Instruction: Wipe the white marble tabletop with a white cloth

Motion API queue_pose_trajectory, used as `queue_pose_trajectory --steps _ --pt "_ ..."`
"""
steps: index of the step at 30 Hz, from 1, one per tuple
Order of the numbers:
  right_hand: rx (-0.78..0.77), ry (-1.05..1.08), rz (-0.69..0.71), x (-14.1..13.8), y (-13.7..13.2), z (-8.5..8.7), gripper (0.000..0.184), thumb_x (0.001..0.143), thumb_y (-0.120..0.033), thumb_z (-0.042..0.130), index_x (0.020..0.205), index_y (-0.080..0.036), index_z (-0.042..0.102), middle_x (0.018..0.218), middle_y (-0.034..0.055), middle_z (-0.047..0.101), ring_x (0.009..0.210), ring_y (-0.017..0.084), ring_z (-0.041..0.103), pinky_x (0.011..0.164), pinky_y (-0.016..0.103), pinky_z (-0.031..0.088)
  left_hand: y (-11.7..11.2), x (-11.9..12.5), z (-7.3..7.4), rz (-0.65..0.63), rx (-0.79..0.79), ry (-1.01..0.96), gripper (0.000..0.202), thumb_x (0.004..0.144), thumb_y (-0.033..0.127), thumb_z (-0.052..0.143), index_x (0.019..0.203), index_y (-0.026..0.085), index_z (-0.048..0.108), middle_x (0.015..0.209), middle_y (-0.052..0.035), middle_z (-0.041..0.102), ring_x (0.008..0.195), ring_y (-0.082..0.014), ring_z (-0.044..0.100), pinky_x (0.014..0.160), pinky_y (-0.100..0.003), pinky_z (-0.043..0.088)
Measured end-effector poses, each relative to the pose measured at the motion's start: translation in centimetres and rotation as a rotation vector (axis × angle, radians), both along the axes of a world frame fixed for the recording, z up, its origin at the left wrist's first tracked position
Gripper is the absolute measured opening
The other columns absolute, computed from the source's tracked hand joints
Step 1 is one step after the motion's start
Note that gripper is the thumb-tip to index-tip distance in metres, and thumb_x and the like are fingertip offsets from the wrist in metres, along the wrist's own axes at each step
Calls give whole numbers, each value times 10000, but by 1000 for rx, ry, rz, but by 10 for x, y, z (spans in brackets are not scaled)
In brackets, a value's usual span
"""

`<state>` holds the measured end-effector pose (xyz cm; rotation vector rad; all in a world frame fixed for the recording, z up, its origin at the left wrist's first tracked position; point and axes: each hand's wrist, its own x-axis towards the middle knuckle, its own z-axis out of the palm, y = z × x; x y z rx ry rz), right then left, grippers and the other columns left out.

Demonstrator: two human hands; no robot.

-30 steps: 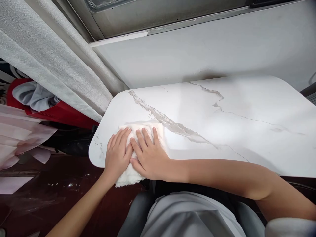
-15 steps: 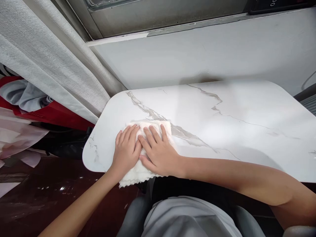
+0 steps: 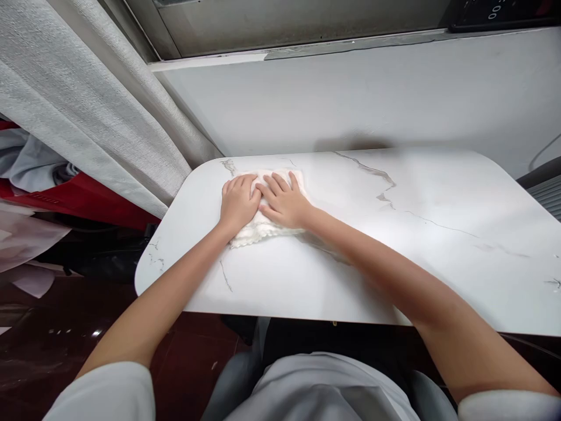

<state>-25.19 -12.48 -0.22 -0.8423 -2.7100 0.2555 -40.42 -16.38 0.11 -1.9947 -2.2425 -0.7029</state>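
Observation:
A white fluffy cloth (image 3: 258,229) lies spread on the white marble-patterned tabletop (image 3: 280,280), left of its middle and towards the back edge. My left hand (image 3: 240,202) presses flat on the cloth's left part, its fingers stretched forward. On the right part rests my right hand (image 3: 284,202), palm down with the fingers spread. The two hands almost touch at the thumb and fingertips. Beneath both palms the cloth is hidden; its ruffled near edge shows below them.
A pale wall (image 3: 350,93) runs along the table's back edge. The grey curtain (image 3: 109,99) hangs at the left corner, beside a red bin (image 3: 100,202) with clothes. A black device with digits (image 3: 504,14) sits on the ledge at top right.
Both hands have slid the cloth forward, away from my body, towards the table's back edge. The cloth's near edge, which hung at the front edge, now lies on the tabletop.

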Motion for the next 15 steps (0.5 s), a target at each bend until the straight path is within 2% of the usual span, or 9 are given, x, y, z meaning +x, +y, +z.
queue_pose_trajectory --steps 7,9,12,15 --pt "-221 -36 -185 -16 41 14 558 969 -400 333 1493 -215 376 1640 141 161 1523 313 61 1182 610 -16 54 0 2 8 -20 -48 368 919 241 399 1221 183 601 1318 -96 630 1279 -260 511 1140 -429 287" --pt "-256 -26 -252 -22 48 17 533 960 -342 302 1472 -229 395 1630 133 197 1523 303 67 1182 605 -20 65 1 3 11 -19 -53 350 928 242 390 1202 199 603 1303 -87 636 1271 -250 512 1136 -422 291" --pt "-246 46 -363 -28 56 17 524 927 -243 266 1419 -224 444 1563 130 331 1506 287 165 1182 604 16 78 3 2 11 -16 -71 322 941 251 381 1154 209 618 1266 -79 653 1244 -243 525 1130 -415 298" --pt "-190 114 -393 -29 64 12 499 923 -242 252 1365 -218 482 1497 115 415 1473 271 244 1182 605 51 89 4 2 8 -19 -91 323 942 256 376 1148 214 621 1265 -73 653 1239 -240 526 1134 -414 293"
